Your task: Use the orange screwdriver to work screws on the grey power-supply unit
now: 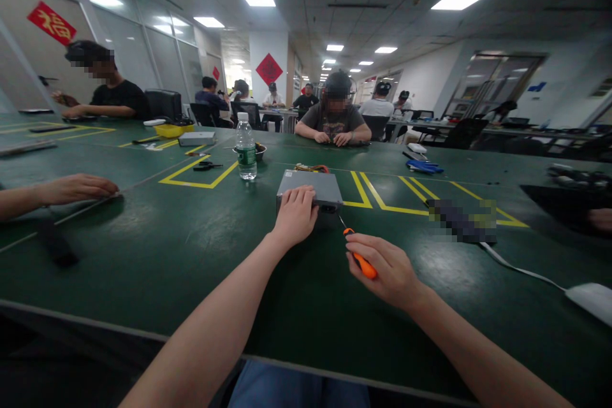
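Observation:
A grey metal box [319, 186] lies on the green table [157, 248] straight ahead of me. My left hand [296, 213] rests on its near left corner, fingers curled over the top edge. My right hand [382, 268] is closed around an orange-handled screwdriver [361, 261]. The screwdriver's thin shaft points up and left, with its tip at the box's near right side.
A water bottle [246, 148] and a small bowl [259, 152] stand behind the box, with black scissors [206, 166] to the left. Another person's hand [71, 189] rests at the left. A white mouse [590, 298] with its cable lies at the right. Several people sit across the table.

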